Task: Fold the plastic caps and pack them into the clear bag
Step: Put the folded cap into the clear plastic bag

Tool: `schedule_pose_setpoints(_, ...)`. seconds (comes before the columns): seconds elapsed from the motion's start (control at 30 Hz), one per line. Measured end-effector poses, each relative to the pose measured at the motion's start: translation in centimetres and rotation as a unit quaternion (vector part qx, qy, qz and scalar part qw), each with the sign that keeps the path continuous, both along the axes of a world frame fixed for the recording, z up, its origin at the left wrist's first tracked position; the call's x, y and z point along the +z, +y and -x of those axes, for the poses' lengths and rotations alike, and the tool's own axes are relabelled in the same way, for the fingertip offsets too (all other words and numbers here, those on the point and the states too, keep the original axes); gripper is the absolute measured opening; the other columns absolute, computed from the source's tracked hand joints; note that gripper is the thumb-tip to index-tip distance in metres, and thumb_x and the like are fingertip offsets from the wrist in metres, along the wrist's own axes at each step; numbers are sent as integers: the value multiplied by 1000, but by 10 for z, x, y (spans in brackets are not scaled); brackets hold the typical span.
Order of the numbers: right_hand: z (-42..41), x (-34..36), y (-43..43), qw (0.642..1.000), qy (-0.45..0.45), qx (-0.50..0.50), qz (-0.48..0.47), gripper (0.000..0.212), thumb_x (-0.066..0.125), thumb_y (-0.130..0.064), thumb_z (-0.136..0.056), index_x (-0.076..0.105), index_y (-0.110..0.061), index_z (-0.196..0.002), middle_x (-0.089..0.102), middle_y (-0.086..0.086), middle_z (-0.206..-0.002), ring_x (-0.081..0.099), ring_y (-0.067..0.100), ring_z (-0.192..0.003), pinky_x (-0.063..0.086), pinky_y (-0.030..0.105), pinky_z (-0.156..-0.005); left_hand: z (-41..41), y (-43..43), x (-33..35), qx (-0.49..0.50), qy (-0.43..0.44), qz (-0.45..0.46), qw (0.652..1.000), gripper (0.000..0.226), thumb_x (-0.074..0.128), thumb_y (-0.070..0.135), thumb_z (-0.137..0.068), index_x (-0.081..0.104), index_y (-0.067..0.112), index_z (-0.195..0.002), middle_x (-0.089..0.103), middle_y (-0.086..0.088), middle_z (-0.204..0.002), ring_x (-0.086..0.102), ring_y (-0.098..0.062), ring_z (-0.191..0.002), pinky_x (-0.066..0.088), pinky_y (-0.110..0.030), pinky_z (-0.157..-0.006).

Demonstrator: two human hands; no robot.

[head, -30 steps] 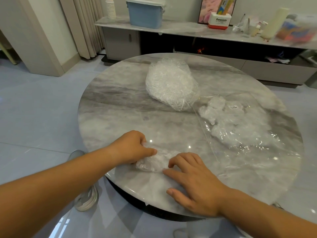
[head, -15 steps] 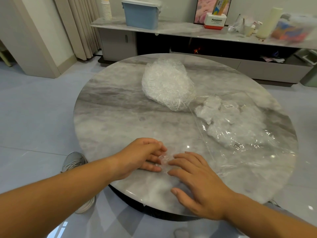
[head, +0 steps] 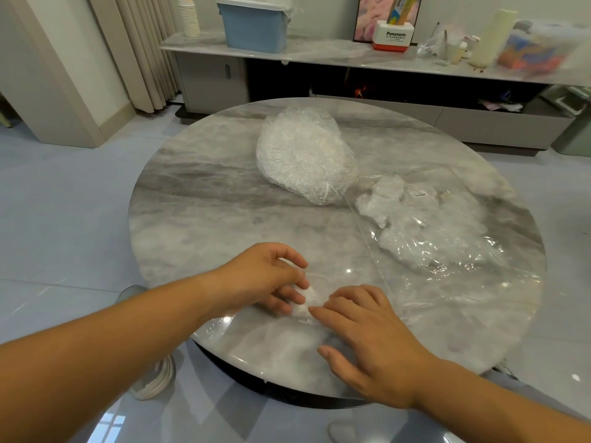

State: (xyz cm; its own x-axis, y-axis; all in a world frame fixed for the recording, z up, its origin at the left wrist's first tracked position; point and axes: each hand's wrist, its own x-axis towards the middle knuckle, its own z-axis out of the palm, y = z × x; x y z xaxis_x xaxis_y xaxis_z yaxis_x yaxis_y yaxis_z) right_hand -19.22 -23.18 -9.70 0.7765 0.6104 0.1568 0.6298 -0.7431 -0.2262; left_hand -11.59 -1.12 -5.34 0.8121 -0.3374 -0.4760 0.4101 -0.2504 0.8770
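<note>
Marble table [head: 198,219], round, stands on a pale tiled floor [head: 64,219]. Behind it a low sideboard [head: 319,54] runs along the wall and carries a blue box [head: 256,30].

Grip location: both hands meet near the table's front edge, over one cap [head: 308,298]. It is a small crumpled wad of clear plastic lying on the tabletop between them.

State of the left hand [head: 262,279]: fingers curled. Its lower digits close on the left side of the cap. One finger arches above the cap; contact there cannot be determined.

State of the right hand [head: 371,337]: palm down, fingers nearly straight and slightly spread. Its fingertips [head: 316,312] press on the right side of the cap. The thumb points toward the table's front edge, apart from the cap.

Beyond the grip, well apart from it, lies a large rounded bundle [head: 303,155] of crinkled clear plastic.

Right of the grip and beyond it, the bag [head: 454,302] lies flat on the table, its edge near the right hand. Folded caps [head: 415,231] sit inside, in the half farther from the grip. A white label [head: 419,194] shows beside them.

Below the left forearm, a shoe [head: 153,378] rests on the floor.
</note>
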Motion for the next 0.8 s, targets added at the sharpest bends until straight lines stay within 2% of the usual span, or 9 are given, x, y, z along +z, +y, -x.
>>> schedule_pose_setpoints(0.07, 2, -2, -1, 1000, 2, 5, 11, 41, 50, -49, -97, 63, -26, -128, 61, -13, -121, 50, 17, -124, 33, 39, -107, -7, -2, -5, -6, -113, -92, 989, 19, 78, 17, -87, 68, 11, -102, 71, -5, -83, 66, -9, -64, 56, -26, -59)
schedule_pose_setpoints(0.17, 4, -1, -5, 1000, 8, 15, 19, 39, 46, -49, -99, 66, -26, -123, 60, -13, -127, 47, 18, -130, 32, 39, -110, -15, -10, -9, -66, -215, -200, 954, 31, 86, 38, -75, 70, 24, -98, 68, 6, -89, 64, -2, -73, 56, -24, -77)
schedule_pose_setpoints(0.23, 3, 2, -8, 999, 3, 27, 28, 39, 45, -50, -100, 67, -25, -121, 60, -13, -130, 46, 19, -132, 33, 41, -110, -18, -18, -6, -119, -209, -240, 940, 46, 86, 49, -71, 68, 26, -106, 66, 9, -97, 64, -3, -84, 54, -24, -83)
schedule_pose_setpoints(0.3, 2, 3, -11, 998, -1, 46, 38, 41, 44, -50, -100, 68, -25, -121, 60, -12, -133, 45, 21, -135, 32, 42, -112, -20, -27, -1, -164, -190, -290, 924, 54, 84, 55, -71, 66, 24, -112, 63, 12, -96, 61, -3, -86, 49, -20, -79)
schedule_pose_setpoints(0.43, 1, 4, -20, 997, 7, 60, 44, 43, 44, -51, -101, 67, -24, -126, 59, -11, -141, 38, 21, -144, 25, 42, -120, -27, -33, 2, -191, -147, -349, 905, 34, 83, 44, -77, 74, 18, -97, 70, 7, -90, 65, -11, -84, 52, -25, -74)
schedule_pose_setpoints(0.53, 2, 5, -25, 999, 26, 39, 0, 44, 49, -48, -100, 61, -23, -134, 55, -9, -147, 28, 17, -151, 25, 41, -122, -27, -26, 3, -195, -72, -312, 927, 22, 81, 31, -82, 76, 10, -87, 70, -1, -76, 62, -14, -66, 52, -26, -62)
schedule_pose_setpoints(0.67, 6, 9, -22, 988, 77, -28, -130, 45, 55, -48, -96, 59, -27, -136, 43, -12, -154, 27, 10, -150, 31, 35, -119, -20, -20, 2, -80, 23, -128, 988, 7, 70, 10, -91, 64, 8, -88, 65, -8, -72, 60, -14, -54, 49, -24, -49)
schedule_pose_setpoints(0.73, 8, 16, -16, 957, 156, -93, -226, 45, 55, -55, -90, 59, -38, -132, 34, -20, -154, 28, 3, -148, 31, 27, -118, -16, -19, 0, -9, 42, -40, 998, 7, 67, 7, -93, 61, 10, -94, 67, -12, -80, 63, -18, -62, 53, -28, -55)
schedule_pose_setpoints(0.8, 7, 27, -10, 904, 239, -152, -320, 45, 55, -63, -83, 62, -48, -125, 33, -26, -151, 29, -7, -144, 31, 22, -116, -12, -19, -1, 37, 50, 32, 998, 10, 66, 6, -93, 61, 7, -102, 70, -18, -94, 66, -26, -77, 58, -36, -67)
